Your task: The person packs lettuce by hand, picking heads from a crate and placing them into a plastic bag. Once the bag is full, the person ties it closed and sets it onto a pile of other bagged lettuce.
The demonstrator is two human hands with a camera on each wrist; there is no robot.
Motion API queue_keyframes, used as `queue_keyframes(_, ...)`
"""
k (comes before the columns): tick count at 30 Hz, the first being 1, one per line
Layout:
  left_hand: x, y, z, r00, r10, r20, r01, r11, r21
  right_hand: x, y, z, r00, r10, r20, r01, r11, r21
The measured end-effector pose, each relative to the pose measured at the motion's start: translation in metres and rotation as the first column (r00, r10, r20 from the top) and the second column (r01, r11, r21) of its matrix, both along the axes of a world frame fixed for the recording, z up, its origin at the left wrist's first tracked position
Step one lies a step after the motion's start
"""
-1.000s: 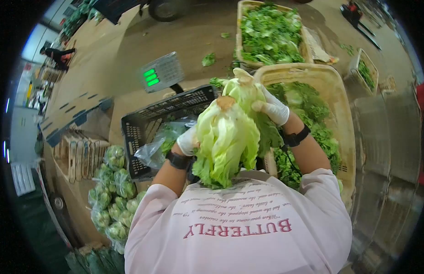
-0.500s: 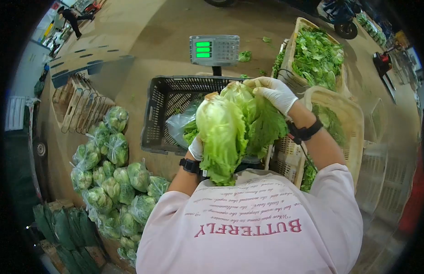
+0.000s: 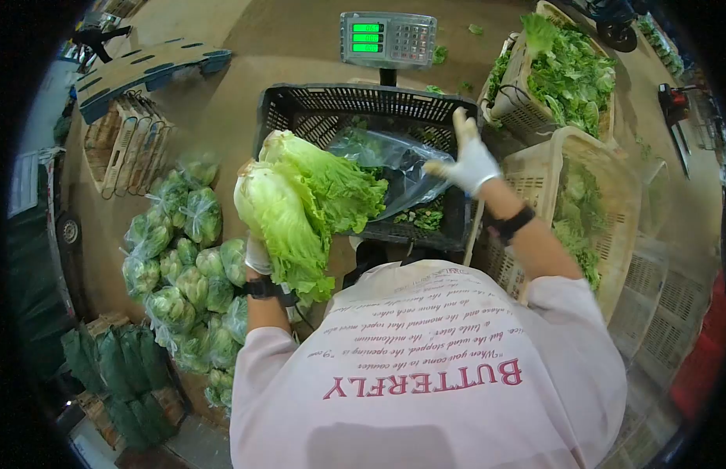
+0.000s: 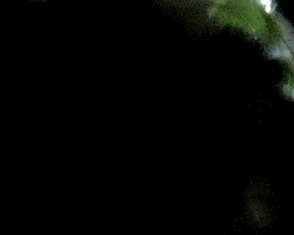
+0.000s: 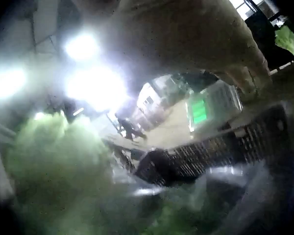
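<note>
- Tan floor (image 3: 246,86) carries clear-bagged green vegetables (image 3: 193,288).
- Our white-gloved left hand (image 3: 256,254) supports 2 leafy green lettuces (image 3: 271,205) by the black plastic crate (image 3: 332,98); fingers hidden, we cannot tell.
- White-gloved right hand (image 3: 472,162), fingers spread, by clear plastic bag (image 3: 412,166).

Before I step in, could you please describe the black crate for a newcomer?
Find the scale display with glowing green readouts. Just below it in the head view sits the black crate, with slotted walls. Unlike the cream crates to its right, it is dark and holds a clear plastic bag.
</note>
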State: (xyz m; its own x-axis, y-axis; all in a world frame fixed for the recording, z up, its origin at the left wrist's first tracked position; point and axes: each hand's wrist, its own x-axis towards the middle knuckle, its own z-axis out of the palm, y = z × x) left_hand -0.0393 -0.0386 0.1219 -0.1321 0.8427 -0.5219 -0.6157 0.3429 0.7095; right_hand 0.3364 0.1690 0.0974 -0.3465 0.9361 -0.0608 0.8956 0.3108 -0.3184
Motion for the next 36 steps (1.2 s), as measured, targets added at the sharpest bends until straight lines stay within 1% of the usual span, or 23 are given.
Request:
queue_keyframes(1, -0.004, 0.004, 0.008, 0.999, -0.035, -0.033, 0.034, 0.999, -0.004, -0.017, -0.020, 0.002, 0.989, -0.057, 0.140, 0.079, 0.985, -0.156)
queue_keyframes(3, -0.005, 0.016, 0.021, 0.995, -0.076, -0.061, 0.075, 0.997, -0.020, -0.023, -0.023, -0.031, 0.954, -0.255, 0.157, 0.297, 0.872, -0.390)
queue_keyframes(5, -0.002, 0.040, 0.035, 0.897, -0.389, -0.210, 0.424, 0.891, 0.161, -0.010, -0.010, -0.079, 0.924, -0.360, 0.131, 0.356, 0.684, -0.636)
queue_keyframes(6, 0.006, 0.052, 0.039, 0.875, -0.455, -0.167, 0.481, 0.857, 0.184, -0.002, -0.011, -0.121, 0.908, -0.403, -0.110, 0.279, 0.780, -0.560)
queue_keyframes(7, 0.010, 0.062, 0.033, 0.873, -0.457, -0.169, 0.483, 0.857, 0.179, -0.002, -0.012, -0.120, 0.907, -0.405, -0.112, 0.278, 0.778, -0.563)
queue_keyframes(8, 0.012, 0.073, 0.024, 0.825, -0.544, -0.152, 0.563, 0.812, 0.155, -0.003, -0.014, -0.119, 0.771, -0.512, -0.379, 0.200, 0.759, -0.619)
queue_keyframes(9, 0.018, 0.084, 0.017, 0.770, -0.625, -0.132, 0.638, 0.758, 0.133, -0.002, -0.016, -0.115, 0.547, -0.591, -0.593, 0.109, 0.753, -0.649)
queue_keyframes(10, 0.027, 0.096, 0.015, 0.735, -0.666, -0.131, 0.678, 0.727, 0.107, -0.003, -0.020, -0.098, 0.404, -0.621, -0.672, 0.008, 0.737, -0.676)
queue_keyframes(11, 0.033, 0.108, 0.006, 0.732, -0.668, -0.131, 0.681, 0.725, 0.104, -0.004, -0.025, -0.097, 0.400, -0.623, -0.672, 0.008, 0.735, -0.678)
queue_keyframes(13, 0.046, 0.136, -0.008, 0.473, -0.781, -0.407, 0.828, 0.553, -0.099, -0.006, -0.034, -0.100, 0.170, -0.666, -0.726, -0.124, 0.717, -0.686)
queue_keyframes(14, 0.055, 0.151, -0.010, 0.192, -0.771, -0.608, 0.857, 0.434, -0.279, -0.012, -0.041, -0.103, 0.062, -0.619, -0.783, -0.114, 0.775, -0.621)
queue_keyframes(17, 0.105, 0.188, -0.022, -0.412, -0.646, -0.643, 0.757, 0.151, -0.636, -0.007, -0.051, -0.100, -0.041, -0.723, -0.689, -0.302, 0.667, -0.681)
queue_keyframes(19, 0.130, 0.210, -0.053, -0.552, -0.640, -0.536, 0.653, 0.068, -0.754, -0.011, -0.058, -0.106, -0.067, -0.588, -0.806, -0.279, 0.787, -0.550)
queue_keyframes(23, 0.192, 0.217, -0.074, -0.753, -0.474, -0.457, 0.450, 0.135, -0.883, -0.002, -0.071, -0.108, -0.104, -0.669, -0.736, -0.399, 0.706, -0.585)
queue_keyframes(24, 0.217, 0.208, -0.087, -0.812, -0.470, -0.346, 0.275, 0.215, -0.937, -0.002, -0.071, -0.101, -0.093, -0.709, -0.699, -0.386, 0.673, -0.631)
queue_keyframes(25, 0.236, 0.193, -0.095, -0.810, -0.418, -0.413, 0.248, 0.394, -0.885, -0.002, -0.071, -0.099, -0.081, -0.745, -0.662, -0.373, 0.638, -0.673)
queue_keyframes(27, 0.240, 0.189, -0.179, -0.875, -0.311, -0.371, 0.201, 0.463, -0.863, 0.001, -0.074, -0.108, 0.046, -0.726, -0.686, -0.541, 0.559, -0.628)
queue_keyframes(28, 0.247, 0.192, -0.172, -0.800, -0.404, -0.443, 0.306, 0.361, -0.881, 0.000, -0.081, -0.114, 0.026, -0.736, -0.677, -0.489, 0.581, -0.650)
queue_keyframes(31, 0.248, 0.171, -0.183, -0.757, -0.273, -0.594, 0.480, 0.385, -0.788, 0.009, -0.094, -0.133, -0.037, -0.778, -0.627, -0.361, 0.595, -0.718)
queue_keyframes(32, 0.250, 0.167, -0.171, -0.708, -0.346, -0.616, 0.546, 0.284, -0.788, 0.021, -0.099, -0.139, -0.080, -0.810, -0.581, -0.281, 0.578, -0.766)
queue_keyframes(33, 0.250, 0.160, -0.155, -0.703, -0.358, -0.615, 0.549, 0.277, -0.789, 0.034, -0.103, -0.146, 0.029, -0.803, -0.595, -0.238, 0.573, -0.785)
queue_keyframes(35, 0.244, 0.157, -0.132, -0.388, -0.296, -0.873, 0.756, 0.439, -0.485, 0.050, -0.107, -0.151, 0.236, -0.719, -0.654, -0.206, 0.620, -0.757)
queue_keyframes(36, 0.233, 0.154, -0.124, -0.268, -0.310, -0.912, 0.794, 0.465, -0.392, 0.054, -0.111, -0.146, 0.237, -0.719, -0.653, -0.207, 0.620, -0.757)
